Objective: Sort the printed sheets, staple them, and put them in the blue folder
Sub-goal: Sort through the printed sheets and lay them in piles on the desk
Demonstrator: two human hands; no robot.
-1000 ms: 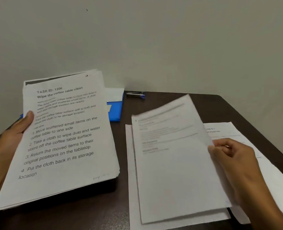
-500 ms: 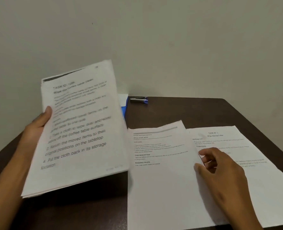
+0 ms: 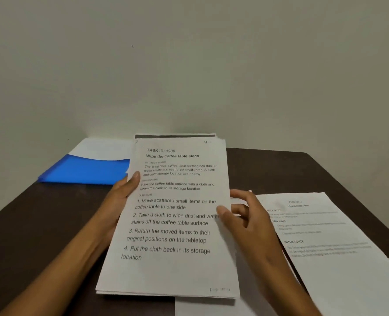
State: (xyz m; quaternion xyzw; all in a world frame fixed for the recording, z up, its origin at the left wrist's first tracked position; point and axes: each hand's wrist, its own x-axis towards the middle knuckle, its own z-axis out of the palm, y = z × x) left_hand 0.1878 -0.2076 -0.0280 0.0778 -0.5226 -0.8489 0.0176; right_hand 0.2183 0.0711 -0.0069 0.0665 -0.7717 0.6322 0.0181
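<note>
So the stack of printed sheets [image 3: 173, 224] is the main thing here, held up in the middle over the dark table [image 3: 41, 224], and everything else sits around it. The top page reads "TASK ID: 1206, Wipe the coffee table clean" with four numbered steps, and you can see the edges of more pages fanned out a bit under it at the bottom and top. The left hand [image 3: 118, 201] grips the stack's left edge, thumb pressed flat on the front of the page and the rest of its fingers tucked behind where I can't see them. The right hand [image 3: 246, 220] is at the stack's right edge, thumb on the front next to step 2, with the curled fingers [image 3: 241, 195] wrapping toward the back, so it's pinching that edge. To the left of the stack and further back lies the blue folder [image 3: 86, 169] flat on the table, with a white sheet [image 3: 102, 148] poking out past its far side. To the right of the stack a single printed page [image 3: 325, 236] lies flat on the table, text too blurry to read properly. Below the stack's bottom edge another white sheet [image 3: 202, 310] lies on the table, mostly covered. Behind it all is a plain wall [image 3: 189, 65].
</note>
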